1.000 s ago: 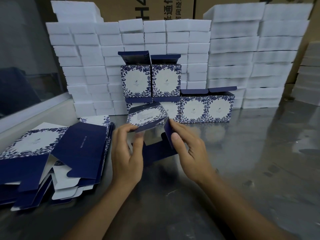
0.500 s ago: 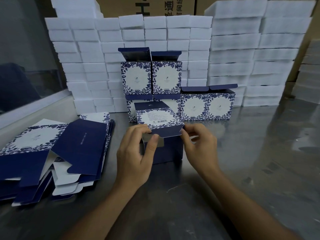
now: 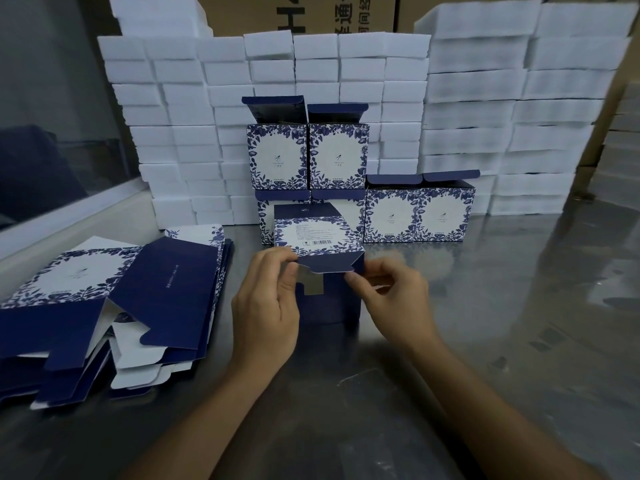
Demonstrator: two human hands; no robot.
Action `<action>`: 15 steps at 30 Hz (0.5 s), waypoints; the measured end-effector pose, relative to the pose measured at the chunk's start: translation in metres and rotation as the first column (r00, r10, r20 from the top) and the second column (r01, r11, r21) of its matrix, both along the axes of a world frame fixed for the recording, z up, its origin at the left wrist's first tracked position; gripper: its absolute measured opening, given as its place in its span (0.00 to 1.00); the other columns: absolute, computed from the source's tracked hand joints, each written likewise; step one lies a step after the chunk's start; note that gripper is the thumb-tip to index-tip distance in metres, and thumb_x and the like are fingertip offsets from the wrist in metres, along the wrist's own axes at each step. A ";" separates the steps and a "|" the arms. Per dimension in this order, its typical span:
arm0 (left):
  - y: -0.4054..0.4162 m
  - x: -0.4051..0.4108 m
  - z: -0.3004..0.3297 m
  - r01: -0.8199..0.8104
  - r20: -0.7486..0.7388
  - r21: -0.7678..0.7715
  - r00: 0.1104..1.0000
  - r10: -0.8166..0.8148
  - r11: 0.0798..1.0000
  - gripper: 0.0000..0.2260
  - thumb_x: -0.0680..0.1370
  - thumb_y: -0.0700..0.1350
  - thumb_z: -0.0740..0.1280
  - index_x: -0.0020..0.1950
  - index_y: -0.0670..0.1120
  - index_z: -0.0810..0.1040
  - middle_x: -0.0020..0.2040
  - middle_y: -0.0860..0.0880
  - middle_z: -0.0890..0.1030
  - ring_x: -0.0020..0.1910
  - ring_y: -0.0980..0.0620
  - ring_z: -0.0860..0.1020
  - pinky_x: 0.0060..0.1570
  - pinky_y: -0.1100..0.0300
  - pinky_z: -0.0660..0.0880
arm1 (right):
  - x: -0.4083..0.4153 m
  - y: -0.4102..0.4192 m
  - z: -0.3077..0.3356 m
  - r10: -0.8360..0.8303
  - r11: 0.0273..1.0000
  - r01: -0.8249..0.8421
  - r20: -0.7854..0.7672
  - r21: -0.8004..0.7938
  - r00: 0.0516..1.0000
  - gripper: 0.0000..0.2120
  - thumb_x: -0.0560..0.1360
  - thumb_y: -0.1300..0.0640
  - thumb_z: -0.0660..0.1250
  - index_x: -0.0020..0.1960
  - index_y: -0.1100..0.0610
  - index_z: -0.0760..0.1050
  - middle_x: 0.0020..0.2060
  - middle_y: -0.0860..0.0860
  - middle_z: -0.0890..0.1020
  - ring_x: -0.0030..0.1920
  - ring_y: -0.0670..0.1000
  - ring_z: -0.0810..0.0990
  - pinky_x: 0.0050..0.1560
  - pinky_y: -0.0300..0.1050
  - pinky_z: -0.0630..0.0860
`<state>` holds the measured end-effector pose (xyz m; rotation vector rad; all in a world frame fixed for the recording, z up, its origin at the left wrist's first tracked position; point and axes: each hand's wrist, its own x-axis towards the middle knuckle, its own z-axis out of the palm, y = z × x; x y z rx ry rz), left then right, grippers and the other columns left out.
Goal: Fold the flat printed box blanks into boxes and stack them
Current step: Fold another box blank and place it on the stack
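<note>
A half-folded blue-and-white printed box [image 3: 317, 237] stands on the steel table [image 3: 485, 341], barcode panel facing up and towards me, its navy end flap hanging at the near edge. My left hand [image 3: 266, 306] pinches the box's left near corner by a grey inner flap. My right hand [image 3: 398, 299] pinches the right end of the navy flap. A fanned pile of flat box blanks [image 3: 104, 306] lies at the left. Several folded boxes [image 3: 419, 213] stand stacked behind, two on top with lids open.
Tall stacks of white foam blocks [image 3: 485, 109] wall off the back of the table. Brown cartons [image 3: 294, 12] rise behind them. A glass partition [image 3: 52, 116] runs along the left edge. Bare steel shows at the right and front.
The blank has been opened into a box shape and set upright on the table. Both hands shifted from spreading its panels to pinching the flaps at its near end.
</note>
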<state>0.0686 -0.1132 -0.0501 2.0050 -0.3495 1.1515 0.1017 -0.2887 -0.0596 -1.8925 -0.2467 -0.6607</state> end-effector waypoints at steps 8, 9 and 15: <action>-0.002 -0.001 0.001 -0.025 0.029 0.018 0.999 0.025 1.000 0.11 0.82 0.42 0.60 0.54 0.38 0.79 0.49 0.46 0.79 0.47 0.50 0.77 0.44 0.58 0.73 | 0.003 -0.001 -0.004 -0.071 0.995 0.066 -0.057 -0.079 0.996 0.05 0.76 0.56 0.74 0.42 0.56 0.82 0.34 0.45 0.83 0.36 0.44 0.81 0.39 0.41 0.79; -0.002 -0.001 0.001 -0.023 0.028 0.019 0.999 0.022 1.000 0.12 0.82 0.43 0.59 0.54 0.38 0.79 0.49 0.47 0.79 0.47 0.51 0.77 0.44 0.58 0.73 | 0.003 -0.001 -0.004 -0.071 0.995 0.066 -0.059 -0.079 0.996 0.05 0.76 0.56 0.74 0.42 0.56 0.82 0.35 0.46 0.83 0.36 0.44 0.81 0.40 0.41 0.79; 0.000 0.002 0.001 -0.012 0.053 0.017 0.999 0.011 1.000 0.15 0.82 0.47 0.57 0.54 0.39 0.79 0.49 0.48 0.79 0.47 0.55 0.76 0.44 0.64 0.71 | 0.005 -0.004 -0.006 -0.029 0.998 0.020 -0.134 -0.068 0.991 0.05 0.73 0.57 0.77 0.43 0.51 0.82 0.36 0.43 0.83 0.36 0.38 0.81 0.39 0.31 0.76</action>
